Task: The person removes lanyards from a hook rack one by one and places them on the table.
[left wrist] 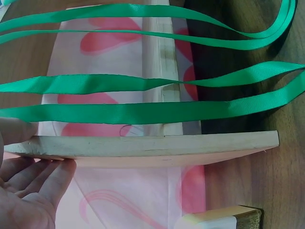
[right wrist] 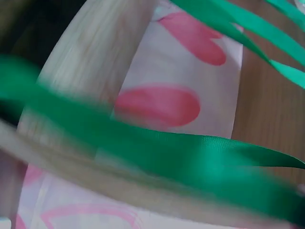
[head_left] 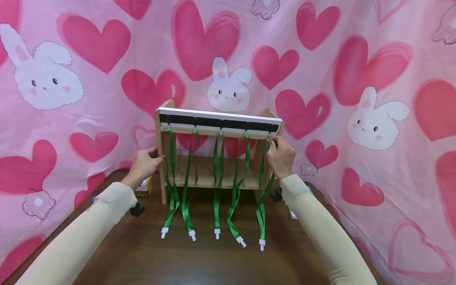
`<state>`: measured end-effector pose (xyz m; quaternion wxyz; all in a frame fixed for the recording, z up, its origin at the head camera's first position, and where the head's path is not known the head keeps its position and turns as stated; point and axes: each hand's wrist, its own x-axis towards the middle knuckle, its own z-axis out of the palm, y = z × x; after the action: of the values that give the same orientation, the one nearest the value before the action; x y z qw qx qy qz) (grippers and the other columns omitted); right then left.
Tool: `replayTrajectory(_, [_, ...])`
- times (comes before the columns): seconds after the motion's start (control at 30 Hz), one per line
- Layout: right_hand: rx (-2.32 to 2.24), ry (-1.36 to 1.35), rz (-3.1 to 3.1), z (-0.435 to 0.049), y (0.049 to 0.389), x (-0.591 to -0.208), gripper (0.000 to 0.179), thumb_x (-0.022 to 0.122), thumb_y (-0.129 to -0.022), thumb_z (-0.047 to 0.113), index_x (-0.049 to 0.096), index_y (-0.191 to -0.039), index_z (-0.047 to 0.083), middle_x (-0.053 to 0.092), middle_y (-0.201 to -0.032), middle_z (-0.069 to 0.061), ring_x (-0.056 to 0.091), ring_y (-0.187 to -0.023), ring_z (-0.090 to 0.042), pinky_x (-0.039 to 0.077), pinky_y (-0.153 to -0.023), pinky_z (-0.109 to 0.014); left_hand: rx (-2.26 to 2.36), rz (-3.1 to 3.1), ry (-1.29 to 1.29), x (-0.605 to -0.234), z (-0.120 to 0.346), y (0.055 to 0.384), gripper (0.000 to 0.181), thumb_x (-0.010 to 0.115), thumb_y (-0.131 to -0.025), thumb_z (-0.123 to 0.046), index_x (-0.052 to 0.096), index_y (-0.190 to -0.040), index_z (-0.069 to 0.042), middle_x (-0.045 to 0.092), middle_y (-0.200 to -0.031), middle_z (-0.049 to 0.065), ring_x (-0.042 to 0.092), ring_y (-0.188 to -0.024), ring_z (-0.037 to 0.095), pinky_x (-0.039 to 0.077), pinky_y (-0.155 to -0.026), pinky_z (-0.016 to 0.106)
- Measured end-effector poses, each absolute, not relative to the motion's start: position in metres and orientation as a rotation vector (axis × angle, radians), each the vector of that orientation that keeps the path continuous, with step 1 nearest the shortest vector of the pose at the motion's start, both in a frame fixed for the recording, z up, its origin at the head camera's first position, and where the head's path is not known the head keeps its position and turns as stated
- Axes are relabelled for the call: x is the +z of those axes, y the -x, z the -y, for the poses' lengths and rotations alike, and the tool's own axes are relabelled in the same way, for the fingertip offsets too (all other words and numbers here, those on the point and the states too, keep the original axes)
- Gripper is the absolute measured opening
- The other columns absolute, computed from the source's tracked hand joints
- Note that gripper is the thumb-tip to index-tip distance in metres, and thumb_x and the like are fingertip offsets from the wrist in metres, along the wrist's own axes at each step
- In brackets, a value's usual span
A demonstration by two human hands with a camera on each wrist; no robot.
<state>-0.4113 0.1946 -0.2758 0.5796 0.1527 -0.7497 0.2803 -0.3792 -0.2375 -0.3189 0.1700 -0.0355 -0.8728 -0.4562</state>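
Note:
A small wooden rack [head_left: 213, 158] stands on the table, with a white-edged black strip [head_left: 210, 122] across its top front. Several green lanyards [head_left: 216, 174] hang from small hooks on this strip, white clips [head_left: 217, 233] at their lower ends. My left hand [head_left: 144, 164] holds the rack's left side panel [left wrist: 157, 145], thumb on one face and fingers on the other. At the strip's right end my right hand [head_left: 282, 156] pinches the top of the rightmost lanyard [head_left: 261, 221]. In the right wrist view, a green ribbon [right wrist: 143, 148] is blurred and the fingers are out of sight.
Behind the rack hangs a pink cloth [head_left: 303, 71] with hearts and rabbits. A small yellow-and-white box [head_left: 144, 188] stands left of the rack. The brown table [head_left: 199, 265] extends in front. Dark objects partly show near both wrists.

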Motion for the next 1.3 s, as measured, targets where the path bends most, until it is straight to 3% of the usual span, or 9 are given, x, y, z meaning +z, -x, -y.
replayTrajectory(0.33, [0.598,-0.406,1.837,-0.203,0.41,-0.267,0.016,0.067,-0.092,0.01,0.074,-0.084,-0.001,0.073,-0.075,-0.018,0.068,-0.068,-0.036,0.051,-0.061,-0.05,-1.287,2.491,0.103,-0.317,0.238,0.379,0.064,0.063,-0.099,-0.027,0.04,-0.153,0.0,0.049,-0.152,0.026,0.062,-0.127,0.039,0.056,-0.098,0.052])
replayTrajectory(0.67, [0.898,-0.325,2.143,-0.213,0.401,-0.252,0.016,0.066,-0.095,0.017,0.077,-0.094,0.005,0.07,-0.079,-0.011,0.055,-0.075,-0.019,0.041,-0.067,-0.027,-1.276,2.477,0.091,-0.321,0.238,0.38,0.062,0.063,-0.1,-0.027,0.042,-0.152,-0.001,0.053,-0.148,0.026,0.061,-0.127,0.039,0.056,-0.098,0.052])
replayTrajectory(0.83, [1.072,-0.352,2.211,-0.221,0.402,-0.247,0.014,0.065,-0.096,0.013,0.073,-0.096,0.002,0.057,-0.074,0.003,0.049,-0.076,-0.011,0.039,-0.067,-0.022,-1.277,2.477,0.084,-0.319,0.237,0.381,0.063,0.063,-0.099,-0.029,0.042,-0.152,-0.002,0.054,-0.147,0.026,0.063,-0.125,0.039,0.057,-0.098,0.052])
replayTrajectory(0.97, [1.151,-0.389,2.229,-0.224,0.404,-0.243,0.015,0.064,-0.096,0.012,0.072,-0.098,0.0,0.054,-0.073,0.013,0.049,-0.077,-0.008,0.04,-0.069,-0.02,-1.278,2.468,0.092,-0.318,0.237,0.382,0.062,0.063,-0.099,-0.029,0.043,-0.152,-0.002,0.057,-0.145,0.026,0.064,-0.123,0.038,0.058,-0.096,0.051])
replayTrajectory(1.17, [1.262,-0.395,2.25,-0.226,0.401,-0.243,0.017,0.062,-0.098,0.015,0.07,-0.099,-0.001,0.055,-0.076,0.012,0.05,-0.083,-0.012,0.041,-0.072,-0.023,-1.221,2.466,0.104,-0.319,0.238,0.381,0.061,0.062,-0.099,-0.027,0.044,-0.15,0.0,0.06,-0.14,0.026,0.064,-0.12,0.034,0.06,-0.091,0.048])
replayTrajectory(1.3, [1.315,-0.382,2.254,-0.226,0.398,-0.245,0.019,0.062,-0.099,0.017,0.069,-0.101,-0.001,0.057,-0.079,0.01,0.049,-0.087,-0.015,0.041,-0.075,-0.027,-1.216,2.475,0.099,-0.319,0.237,0.38,0.062,0.062,-0.099,-0.027,0.042,-0.151,0.002,0.057,-0.143,0.026,0.061,-0.125,0.035,0.058,-0.095,0.051])
